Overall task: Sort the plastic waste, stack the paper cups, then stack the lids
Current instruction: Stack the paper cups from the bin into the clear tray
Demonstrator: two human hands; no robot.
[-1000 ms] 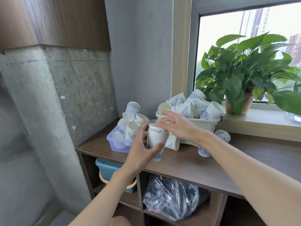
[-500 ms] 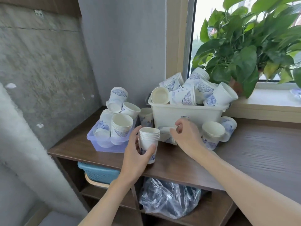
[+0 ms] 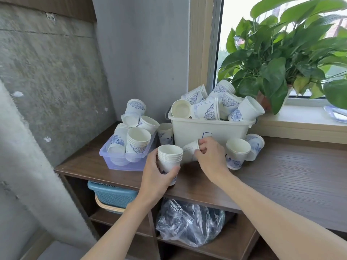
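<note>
My left hand (image 3: 156, 175) grips an upright stack of white paper cups (image 3: 170, 156) with blue patterns, standing on the brown shelf top (image 3: 281, 175). Just right of it, my right hand (image 3: 211, 156) pinches the rim of a single cup (image 3: 189, 150) lying on its side in front of the white bin (image 3: 210, 132). That bin is heaped with loose cups (image 3: 216, 106). A translucent purple tray (image 3: 122, 162) at the left holds several more cups. Another short stack (image 3: 237, 152) and a tipped cup (image 3: 255, 145) stand right of my right hand.
A leafy potted plant (image 3: 281, 59) sits on the window sill behind the bin. Concrete wall closes the left side. Under the shelf top are a teal basket (image 3: 112, 196) and a crumpled clear plastic bag (image 3: 189, 222).
My right hand dropped from above the held stack to the shelf and took hold of the lying cup's rim. The left hand lowered the stack onto the shelf. The camera moved closer.
</note>
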